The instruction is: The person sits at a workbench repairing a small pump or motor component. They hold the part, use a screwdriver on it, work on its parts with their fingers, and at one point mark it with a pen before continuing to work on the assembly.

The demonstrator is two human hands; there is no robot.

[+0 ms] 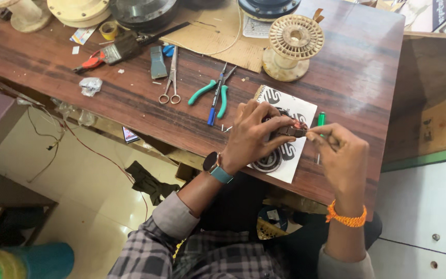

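My left hand is closed around a small copper-wound motor part, holding it over a white printed sheet on the wooden workbench. My right hand pinches at the right end of that part with thumb and forefinger; whatever thin thing it pinches is too small to make out. A green pen-like tool lies just behind my right hand. A watch sits on my left wrist, an orange thread band on my right.
Green-handled pliers, a blue pen and scissors lie left of my hands. A cream plastic spool stands behind. Cardboard, red-handled cutters and round motor housings sit at the back. Loose wires hang off the left edge.
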